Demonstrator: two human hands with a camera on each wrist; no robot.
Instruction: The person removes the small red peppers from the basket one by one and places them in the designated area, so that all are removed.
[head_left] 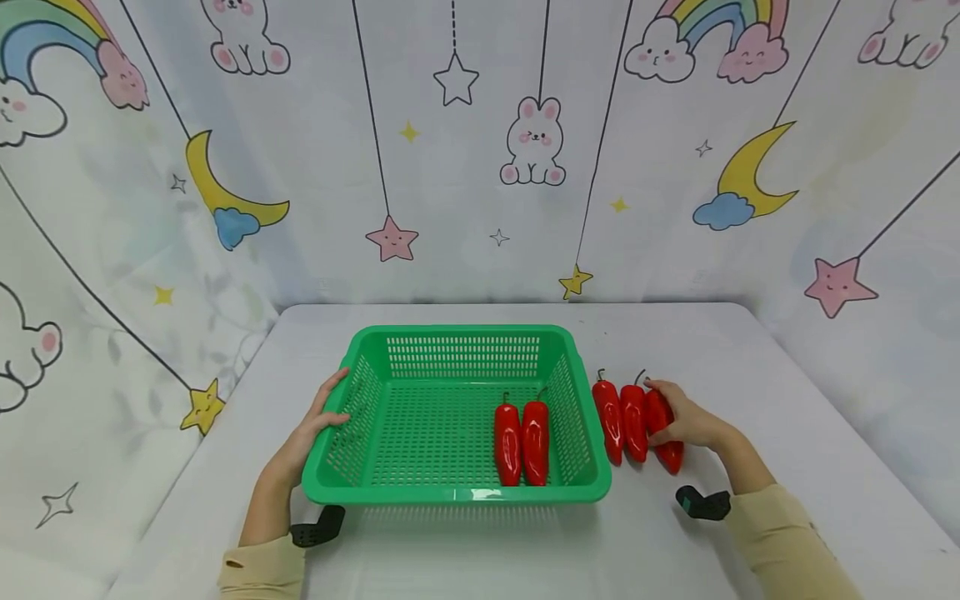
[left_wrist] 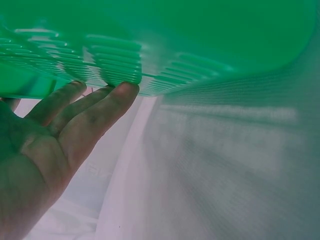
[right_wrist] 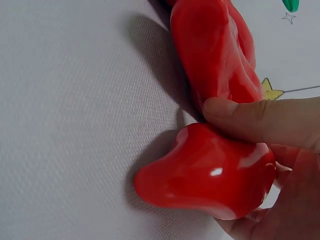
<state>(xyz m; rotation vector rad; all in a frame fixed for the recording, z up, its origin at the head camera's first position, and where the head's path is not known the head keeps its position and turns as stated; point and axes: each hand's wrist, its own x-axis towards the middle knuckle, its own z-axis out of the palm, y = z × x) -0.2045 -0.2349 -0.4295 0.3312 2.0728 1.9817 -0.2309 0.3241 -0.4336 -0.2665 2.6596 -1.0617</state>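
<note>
In the head view, my left hand [head_left: 306, 433] holds the left side of a green plastic basket [head_left: 457, 495], its thumb at the rim. From the left wrist, the fingers [left_wrist: 95, 117] touch the slotted outer wall from below. Two red peppers, one [head_left: 507, 446] beside the other [head_left: 536, 442], lie inside at the right. My right hand [head_left: 686, 421] grips the rightmost red pepper [head_left: 670, 455] outside the basket, thumb on one side and fingers round the other. The right wrist view shows that pepper [right_wrist: 215, 172] close to the white surface.
Between the basket and the right hand lie two more red peppers, one [head_left: 609, 417] near the basket wall and one [head_left: 633, 421] beside the held pepper. A white table [head_left: 480, 550] carries everything. Behind it hangs a patterned curtain [head_left: 465, 183].
</note>
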